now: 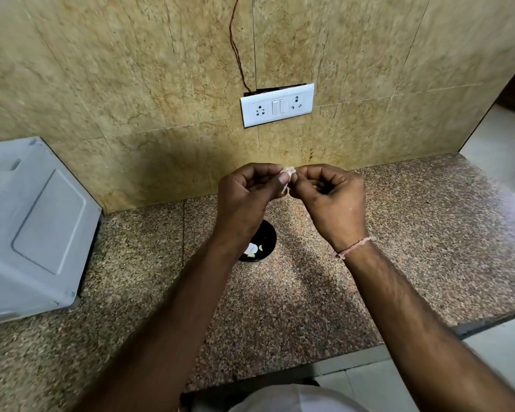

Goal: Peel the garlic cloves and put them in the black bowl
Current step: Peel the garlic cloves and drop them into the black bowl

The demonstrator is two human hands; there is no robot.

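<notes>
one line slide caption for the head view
Both hands peel a garlic clove above the black bowl on a granite counter.

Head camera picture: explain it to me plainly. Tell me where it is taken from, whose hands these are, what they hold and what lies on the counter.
There is no machine here. The one picture comes from a wide-angle camera worn on a person's head, looking forward and down, so the two bare arms reaching in from below are the wearer's own.

The left hand and the right hand meet above the speckled stone counter. Both pinch one small garlic clove between their fingertips, with papery skin on it, so it is being peeled.

Below the hands sits the black bowl, partly hidden by the left forearm. A few pale peeled cloves lie inside it.

At the left stands a grey appliance. On the tiled wall behind is a white socket plate with a thin wire running up from it.
</notes>
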